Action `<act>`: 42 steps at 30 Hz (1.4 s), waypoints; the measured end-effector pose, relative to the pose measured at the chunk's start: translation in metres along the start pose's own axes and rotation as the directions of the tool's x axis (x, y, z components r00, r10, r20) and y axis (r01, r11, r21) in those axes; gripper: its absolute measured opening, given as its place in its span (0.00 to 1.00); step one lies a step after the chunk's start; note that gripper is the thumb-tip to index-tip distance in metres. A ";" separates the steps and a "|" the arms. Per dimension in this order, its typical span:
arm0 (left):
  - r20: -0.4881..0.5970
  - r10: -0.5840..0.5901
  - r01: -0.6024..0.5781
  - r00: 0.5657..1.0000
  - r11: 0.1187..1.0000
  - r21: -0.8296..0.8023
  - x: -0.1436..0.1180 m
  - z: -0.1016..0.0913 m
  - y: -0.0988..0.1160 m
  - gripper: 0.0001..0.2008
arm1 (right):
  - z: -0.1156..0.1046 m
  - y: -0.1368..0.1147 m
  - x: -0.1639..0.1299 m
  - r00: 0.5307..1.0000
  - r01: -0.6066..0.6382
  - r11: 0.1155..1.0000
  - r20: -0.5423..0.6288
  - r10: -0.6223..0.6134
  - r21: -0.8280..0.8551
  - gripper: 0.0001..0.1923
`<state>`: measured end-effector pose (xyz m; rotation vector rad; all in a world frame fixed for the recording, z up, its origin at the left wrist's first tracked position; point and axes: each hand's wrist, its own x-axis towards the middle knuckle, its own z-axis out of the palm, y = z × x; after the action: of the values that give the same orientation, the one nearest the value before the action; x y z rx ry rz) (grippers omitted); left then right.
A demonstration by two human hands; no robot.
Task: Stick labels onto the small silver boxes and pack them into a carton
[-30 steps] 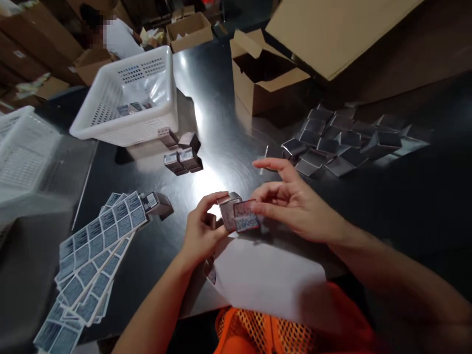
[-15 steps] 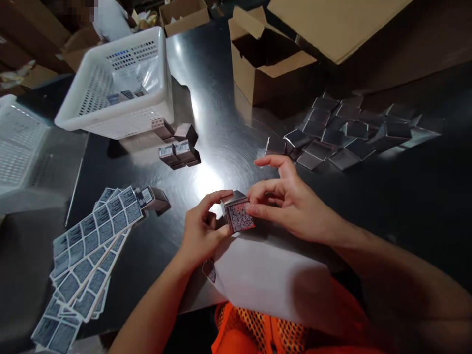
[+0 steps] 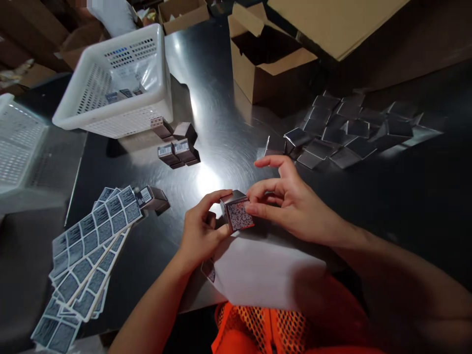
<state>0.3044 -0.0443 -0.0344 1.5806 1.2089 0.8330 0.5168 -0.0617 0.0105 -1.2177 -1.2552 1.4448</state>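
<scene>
My left hand grips a small silvery box by its left side, thumb low and index finger along the top. A speckled grey printed face of the box is turned toward me. At its right edge, my right hand has the thumb on the printed face and curled fingers against the side; the index finger sticks out above. Below the box lies a white sheet of paper. Sheets of printed square labels fan out at the left, beside another small box.
Several small boxes stand near a white plastic basket, which holds more. Several folded silvery cartons lie at the right. Behind are an open cardboard box and a cardboard flap. Another white basket stands far left.
Both hands keep almost the same hold on the box. The reddish tint on the upper part of its printed face has faded. The view has shifted very slightly.
</scene>
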 end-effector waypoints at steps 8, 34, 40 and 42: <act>-0.003 -0.001 0.001 1.000 1.000 0.007 0.000 0.001 0.001 0.28 | 0.000 0.001 0.000 1.000 0.004 1.000 0.005 -0.004 0.006 0.29; -0.002 -0.008 0.008 1.000 0.999 0.037 0.000 0.002 -0.001 0.28 | 0.005 0.008 -0.001 0.993 0.042 0.995 -0.106 -0.052 -0.095 0.31; -0.030 -0.083 0.084 0.996 0.996 0.010 -0.002 0.001 0.001 0.29 | 0.001 0.012 0.010 0.985 0.009 1.000 -0.174 -0.013 -0.023 0.39; -0.006 -0.088 0.088 0.996 0.996 0.014 -0.003 0.000 0.003 0.28 | -0.001 0.017 0.016 0.998 -0.061 0.992 -0.016 0.063 0.110 0.45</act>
<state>0.3044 -0.0477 -0.0314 1.5260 1.2810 0.7739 0.5151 -0.0488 -0.0088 -1.2035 -1.1189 1.5232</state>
